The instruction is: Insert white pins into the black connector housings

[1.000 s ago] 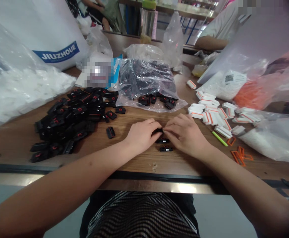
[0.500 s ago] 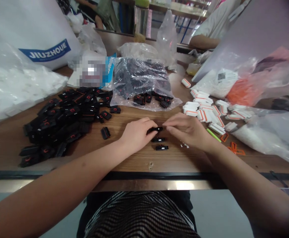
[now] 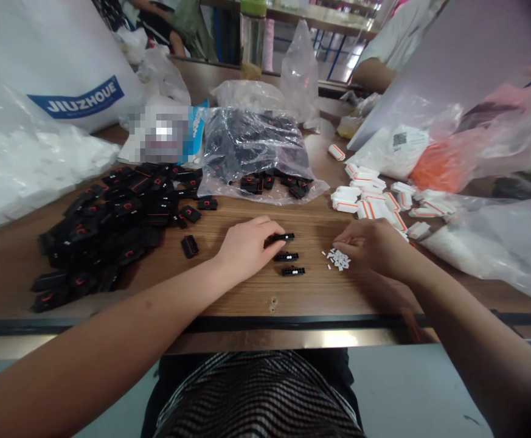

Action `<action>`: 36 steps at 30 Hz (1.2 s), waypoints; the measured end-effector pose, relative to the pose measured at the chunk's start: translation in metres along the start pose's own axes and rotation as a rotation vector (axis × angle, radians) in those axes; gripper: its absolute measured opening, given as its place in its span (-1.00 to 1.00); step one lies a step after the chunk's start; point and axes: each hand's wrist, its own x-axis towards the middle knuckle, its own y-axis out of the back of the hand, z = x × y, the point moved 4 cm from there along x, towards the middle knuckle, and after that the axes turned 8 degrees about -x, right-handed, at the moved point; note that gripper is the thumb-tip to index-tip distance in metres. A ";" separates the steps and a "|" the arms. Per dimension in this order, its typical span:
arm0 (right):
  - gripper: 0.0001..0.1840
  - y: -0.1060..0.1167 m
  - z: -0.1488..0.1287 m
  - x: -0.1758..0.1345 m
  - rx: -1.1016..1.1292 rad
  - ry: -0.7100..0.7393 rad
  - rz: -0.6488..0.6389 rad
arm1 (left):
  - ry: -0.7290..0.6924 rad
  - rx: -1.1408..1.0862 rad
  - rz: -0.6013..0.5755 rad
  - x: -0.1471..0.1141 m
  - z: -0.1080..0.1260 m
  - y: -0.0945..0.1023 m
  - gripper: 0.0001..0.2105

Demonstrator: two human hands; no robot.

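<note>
My left hand (image 3: 248,243) pinches a black connector housing (image 3: 287,236) just above the table; one white dot shows on its face. Nearer to me lie two more black connector housings, a middle one (image 3: 287,257) and a near one (image 3: 293,271), each with white dots on its front. My right hand (image 3: 369,244) has its fingers drawn together at the edge of a small heap of white plugs (image 3: 339,260). Whatever sits between those fingertips is hidden. A single black connector (image 3: 190,246) lies left of my left hand.
A large pile of black connectors (image 3: 123,207) spreads at left. Behind stands a clear bag of black connectors (image 3: 253,143). White connectors with orange strips (image 3: 370,198) lie at right, beside bags of white (image 3: 395,152) and orange parts (image 3: 441,164). A bottle (image 3: 252,42) stands at the back.
My right hand has left the black connector and moved right, down to the white plugs. More of that heap now shows. My left hand keeps the connector; the view has shifted slightly.
</note>
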 end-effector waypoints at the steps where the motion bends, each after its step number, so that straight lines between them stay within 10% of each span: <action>1: -0.81 -0.001 0.000 0.001 -0.019 -0.026 -0.005 | 0.002 0.001 -0.001 0.000 0.000 0.000 -0.88; 8: -0.76 -0.002 0.020 0.002 0.119 -0.194 -0.051 | -0.004 -0.003 -0.004 0.000 0.000 0.000 -0.87; 20: -0.80 0.006 0.005 0.005 0.051 0.317 0.029 | 0.005 0.008 -0.005 0.000 -0.001 0.001 -0.87; 26: -0.90 0.005 0.012 0.009 0.056 0.121 -0.051 | 0.012 -0.003 -0.011 0.000 -0.001 0.001 -0.86; 36: -0.84 -0.001 -0.073 0.039 0.415 0.210 0.055 | -0.011 0.004 -0.005 -0.001 -0.001 0.001 -0.87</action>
